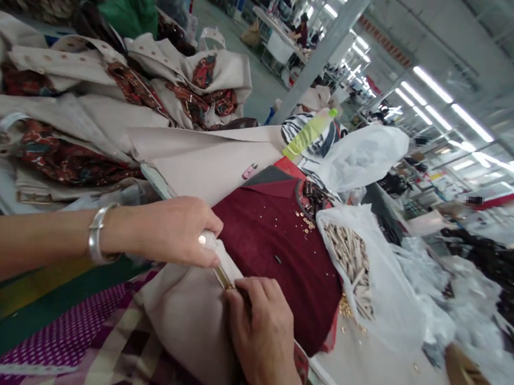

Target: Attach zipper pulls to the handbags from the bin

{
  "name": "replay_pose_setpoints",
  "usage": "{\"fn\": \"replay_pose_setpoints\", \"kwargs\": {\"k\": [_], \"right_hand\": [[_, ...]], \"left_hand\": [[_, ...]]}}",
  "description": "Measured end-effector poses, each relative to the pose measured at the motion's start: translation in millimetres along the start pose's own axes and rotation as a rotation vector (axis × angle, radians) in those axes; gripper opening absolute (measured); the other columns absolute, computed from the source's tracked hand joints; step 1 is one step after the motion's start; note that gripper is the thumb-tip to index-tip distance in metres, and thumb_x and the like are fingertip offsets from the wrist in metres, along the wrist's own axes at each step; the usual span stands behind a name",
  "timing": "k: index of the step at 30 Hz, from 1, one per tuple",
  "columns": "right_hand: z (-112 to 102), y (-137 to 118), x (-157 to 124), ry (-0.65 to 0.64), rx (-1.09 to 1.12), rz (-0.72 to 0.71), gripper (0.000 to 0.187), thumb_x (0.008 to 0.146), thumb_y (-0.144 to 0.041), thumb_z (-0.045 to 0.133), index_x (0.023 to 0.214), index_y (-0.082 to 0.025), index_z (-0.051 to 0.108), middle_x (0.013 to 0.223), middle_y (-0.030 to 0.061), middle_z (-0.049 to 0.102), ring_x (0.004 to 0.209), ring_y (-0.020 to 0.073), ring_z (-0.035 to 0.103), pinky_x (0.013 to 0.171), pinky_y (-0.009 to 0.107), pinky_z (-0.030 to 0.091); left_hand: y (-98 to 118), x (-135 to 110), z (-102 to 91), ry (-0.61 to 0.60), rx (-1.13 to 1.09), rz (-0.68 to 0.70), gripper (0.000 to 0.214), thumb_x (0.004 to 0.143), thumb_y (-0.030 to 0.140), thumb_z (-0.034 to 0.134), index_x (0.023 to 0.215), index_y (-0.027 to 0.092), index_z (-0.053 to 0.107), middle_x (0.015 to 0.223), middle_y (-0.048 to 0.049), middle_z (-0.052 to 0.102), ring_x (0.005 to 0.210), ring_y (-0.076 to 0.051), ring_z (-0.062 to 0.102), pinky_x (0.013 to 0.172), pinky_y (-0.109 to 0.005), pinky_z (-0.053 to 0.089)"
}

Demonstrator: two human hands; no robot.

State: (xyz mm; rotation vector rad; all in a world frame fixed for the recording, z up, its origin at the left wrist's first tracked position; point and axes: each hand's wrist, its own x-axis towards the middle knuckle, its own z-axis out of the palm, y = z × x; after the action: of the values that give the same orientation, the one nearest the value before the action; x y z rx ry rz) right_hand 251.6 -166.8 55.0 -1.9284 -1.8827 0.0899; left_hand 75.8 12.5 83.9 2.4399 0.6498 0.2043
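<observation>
My left hand [170, 229], with a silver bangle on the wrist, pinches a narrow beige fabric strap [222, 262] at its upper end. My right hand [258, 333] grips the same strap lower down, where a thin gold metal piece [223, 278] shows between the two hands. Both hands rest on a beige garment [183, 325] lying across my lap. Just beyond them lies a dark red cloth pad [279, 244] sprinkled with small gold studs.
A clear plastic bag of beige toggles [355, 264] lies right of the red pad. Beige coats with red patterned lining [112, 85] pile up at the left. A white bag [362, 154], a green bottle [309, 130] and a grey pillar [322, 52] stand behind.
</observation>
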Motion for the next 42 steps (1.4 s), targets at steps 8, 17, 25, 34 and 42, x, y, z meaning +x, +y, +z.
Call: {"fn": "replay_pose_setpoints", "kwargs": {"k": [8,17,25,34,42], "right_hand": [[4.4,21.0,2.0,-0.155,0.322,0.072,0.027,0.09,-0.028,0.073,0.114,-0.021,0.064,0.105,0.0027,0.067,0.095,0.0205,0.062,0.083,0.03,0.047],[21.2,29.1,-15.9,-0.181,0.361,0.121,0.018,0.099,-0.02,0.053,0.098,-0.019,0.071,0.084,0.0032,0.066,0.077,0.018,0.061,0.072,0.029,0.044],[-15.7,19.4,-4.3,-0.157,0.56,0.322,0.023,0.096,-0.029,0.054,0.084,-0.019,0.072,0.07,-0.0011,0.064,0.064,0.0128,0.056,0.059,0.023,0.039],[-14.8,58.9,21.6,-0.035,0.354,0.38,0.028,0.094,-0.034,0.055,0.085,-0.019,0.077,0.076,0.0022,0.074,0.068,0.0182,0.066,0.065,0.028,0.045],[-55.8,121.8,-46.4,0.153,0.187,0.584,0.039,0.09,-0.054,0.06,0.105,-0.022,0.077,0.101,0.008,0.077,0.087,0.0269,0.073,0.075,0.036,0.059]], "left_hand": [[0.6,0.4,69.5,0.5,0.201,0.575,0.02,0.097,0.005,0.045,0.101,0.014,0.062,0.098,-0.0072,0.063,0.093,-0.021,0.056,0.093,-0.04,0.045],[1.9,-34.5,72.3,0.586,0.172,0.618,0.026,0.091,0.004,0.053,0.114,0.014,0.062,0.106,-0.0084,0.068,0.106,-0.022,0.061,0.098,-0.038,0.052],[26.4,-69.9,105.3,0.487,0.331,0.403,0.039,0.102,0.036,0.051,0.136,0.019,0.059,0.151,-0.0113,0.048,0.144,-0.027,0.039,0.123,-0.039,0.025],[10.7,17.6,88.3,0.454,0.447,0.528,0.051,0.101,0.044,0.053,0.139,0.011,0.056,0.144,-0.0175,0.053,0.138,-0.033,0.045,0.119,-0.05,0.034],[6.4,31.4,97.0,0.345,0.457,0.487,0.046,0.1,0.035,0.056,0.138,0.01,0.055,0.137,-0.0191,0.057,0.132,-0.034,0.051,0.115,-0.052,0.042]]}}
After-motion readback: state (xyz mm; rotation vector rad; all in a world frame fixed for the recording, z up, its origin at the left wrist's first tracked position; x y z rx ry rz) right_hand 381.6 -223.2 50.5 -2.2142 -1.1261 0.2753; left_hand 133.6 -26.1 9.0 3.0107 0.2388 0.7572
